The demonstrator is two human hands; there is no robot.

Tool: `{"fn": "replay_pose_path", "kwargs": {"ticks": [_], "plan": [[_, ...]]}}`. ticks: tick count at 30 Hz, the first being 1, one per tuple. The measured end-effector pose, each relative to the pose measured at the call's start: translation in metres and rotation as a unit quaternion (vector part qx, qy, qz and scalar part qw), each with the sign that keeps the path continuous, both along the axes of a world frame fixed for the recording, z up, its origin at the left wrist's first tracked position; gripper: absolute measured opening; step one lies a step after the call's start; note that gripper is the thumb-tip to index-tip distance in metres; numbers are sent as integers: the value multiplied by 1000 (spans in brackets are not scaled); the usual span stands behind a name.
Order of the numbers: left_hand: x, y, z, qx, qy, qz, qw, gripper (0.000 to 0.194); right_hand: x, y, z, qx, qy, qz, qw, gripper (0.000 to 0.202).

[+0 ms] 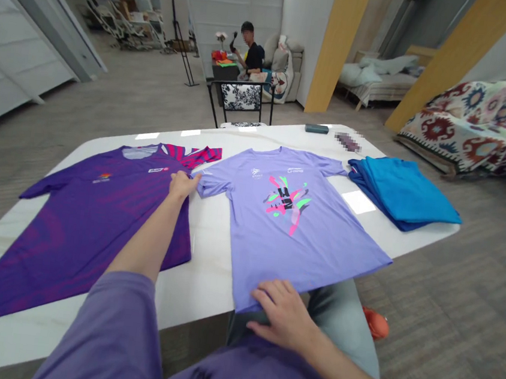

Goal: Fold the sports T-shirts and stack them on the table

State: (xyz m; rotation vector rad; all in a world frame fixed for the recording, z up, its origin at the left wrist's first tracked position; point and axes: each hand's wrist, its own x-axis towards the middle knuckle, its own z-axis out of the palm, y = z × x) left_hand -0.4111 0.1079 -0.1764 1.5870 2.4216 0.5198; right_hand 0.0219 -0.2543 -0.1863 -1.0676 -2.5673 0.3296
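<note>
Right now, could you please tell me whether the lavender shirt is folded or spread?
Spread: the lavender shirt lies mostly flat on the table, sleeves out to both sides, chest print showing.

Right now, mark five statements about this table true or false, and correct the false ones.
1. The left hand is at a sleeve of the lavender shirt. True.
2. The folded blue fabric lies right of that shirt. True.
3. The right hand is on the folded blue fabric. False: it is at the lavender shirt's hem.
4. The dark purple shirt is balled up. False: it lies spread out.
5. A chair stands beyond the table. True.
</note>
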Motion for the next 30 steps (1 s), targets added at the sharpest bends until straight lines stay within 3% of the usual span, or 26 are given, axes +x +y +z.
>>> {"fn": "replay_pose_path", "kwargs": {"ticks": [3,5,8,14,20,25,30], "plan": [[-7,18,-2,-48,-18,68,996,113,-44,-4,-15,55,-25,33,998,61],[-8,23,-4,-56,-33,75,995,116,-57,-1,-23,96,-32,24,995,44],[-5,25,-7,-45,-47,56,996,95,-57,3,-24,127,-13,21,992,21],[12,24,-10,23,-18,4,1000,46,-41,-1,-8,109,40,17,993,9],[16,28,-4,121,-202,24,972,22,-40,-3,13,45,131,-14,990,6],[38,53,27,131,-293,4,947,20,-15,6,30,-41,231,-18,972,20],[100,111,80,121,-462,-50,877,23,32,12,43,-111,281,-30,953,37]]}}
